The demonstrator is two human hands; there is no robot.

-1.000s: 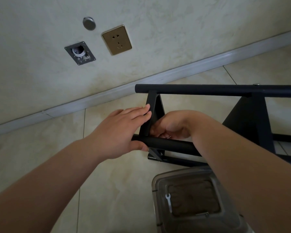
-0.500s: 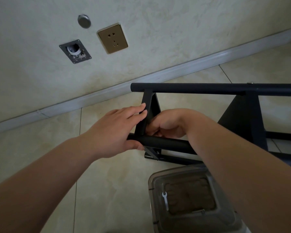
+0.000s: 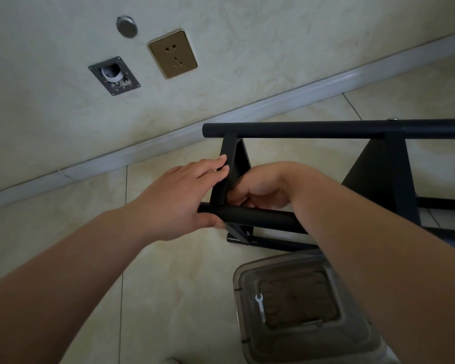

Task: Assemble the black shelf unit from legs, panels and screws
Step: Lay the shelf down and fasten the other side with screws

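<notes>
Here the black metal shelf unit (image 3: 313, 130) lay on its side on the glossy beige floor tiles (image 3: 168, 271), close to the pale skirting board (image 3: 247, 106). Its round black tube legs ran roughly left to right, one farther from the camera and one nearer (image 3: 263, 218), joined by a black triangular shelf panel (image 3: 227, 177) near their left ends and a second dark panel (image 3: 384, 179) farther right.

The left hand (image 3: 179, 198) gripped the left end of the nearer leg, its thumb tucked under the tube and its fingers (image 3: 216, 165) lying fairly straight along the edge of the triangular panel. The right hand (image 3: 260, 190) sat just behind that panel with fingers curled, resting against the nearer leg; what it pinched, if anything, could not be made out.

Below the frame stood a translucent grey plastic lidded container (image 3: 297, 308), and a small white flat spanner (image 3: 260, 306) lay on its lid. On the plastered wall were a brass-coloured socket plate (image 3: 172, 53), an open metal wall box (image 3: 113, 76) and a round grey cap (image 3: 126, 26).
</notes>
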